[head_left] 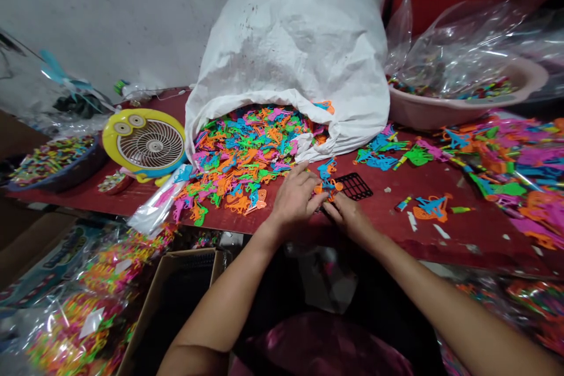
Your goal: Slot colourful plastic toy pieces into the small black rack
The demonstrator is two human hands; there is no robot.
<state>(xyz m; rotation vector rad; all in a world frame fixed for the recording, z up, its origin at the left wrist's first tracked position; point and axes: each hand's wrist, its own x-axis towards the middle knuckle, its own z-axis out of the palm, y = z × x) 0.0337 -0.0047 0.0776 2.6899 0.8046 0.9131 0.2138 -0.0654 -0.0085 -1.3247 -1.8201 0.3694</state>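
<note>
- Left hand (294, 195) and right hand (351, 218) are converging over the desk (384, 202), blue-and-orange pieces (326, 169) lying at their fingertips.
- Can't tell if either grip is closed.
- Black grid (358, 186) is sitting just beyond right hand, farther from left; long axis unclear, partly hidden.
</note>
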